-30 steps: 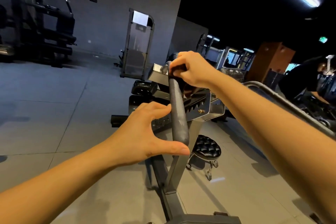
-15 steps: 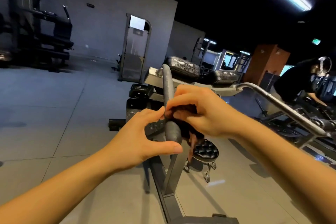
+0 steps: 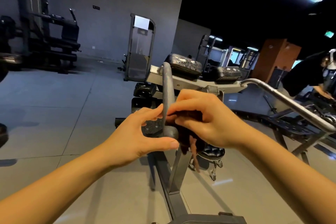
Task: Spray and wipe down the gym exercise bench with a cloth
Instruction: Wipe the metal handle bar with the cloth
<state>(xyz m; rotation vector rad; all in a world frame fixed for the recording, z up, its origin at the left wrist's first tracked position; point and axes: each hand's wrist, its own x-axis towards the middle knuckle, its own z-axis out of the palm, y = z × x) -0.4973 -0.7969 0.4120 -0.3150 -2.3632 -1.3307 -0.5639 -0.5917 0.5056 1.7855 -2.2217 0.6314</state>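
right hand (image 3: 203,120) presses cloth (image 3: 189,138) against handle (image 3: 168,100).

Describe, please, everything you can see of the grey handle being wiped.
The grey handle is a rounded, matte, speckled bar, curving off the bench frame and ending in a blunt tip. The right hand presses a dark cloth against its lower part; the left hand cups the tip between thumb and fingers.
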